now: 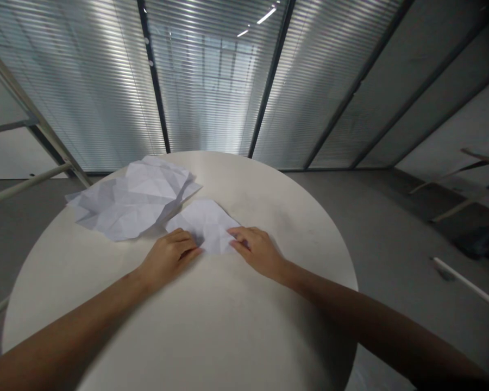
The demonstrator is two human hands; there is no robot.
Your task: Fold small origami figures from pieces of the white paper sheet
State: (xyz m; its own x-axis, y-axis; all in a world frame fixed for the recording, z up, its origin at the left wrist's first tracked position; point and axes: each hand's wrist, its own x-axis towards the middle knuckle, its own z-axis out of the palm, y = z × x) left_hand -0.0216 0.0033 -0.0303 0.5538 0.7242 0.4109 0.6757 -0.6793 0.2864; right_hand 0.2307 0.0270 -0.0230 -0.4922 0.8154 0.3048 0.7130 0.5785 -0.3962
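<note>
A sheet of white paper [212, 222] with crease lines lies on the round white table in front of me. My left hand [172, 251] is at its lower left edge, thumb and fingers closed on the paper. My right hand [257, 248] grips the right side between thumb and fingers, partly covering that edge. Just beyond my left hand rests a pile of creased white papers [134, 198], their folds standing up unevenly. The pile's right edge lies close to the sheet I hold.
The round white table [236, 326] fills the middle of the view. Behind it are glass panels with blinds [212, 81]. A pale metal frame [44, 125] stands at the left. Chair legs [452, 201] show on the grey floor [391, 233] at the right.
</note>
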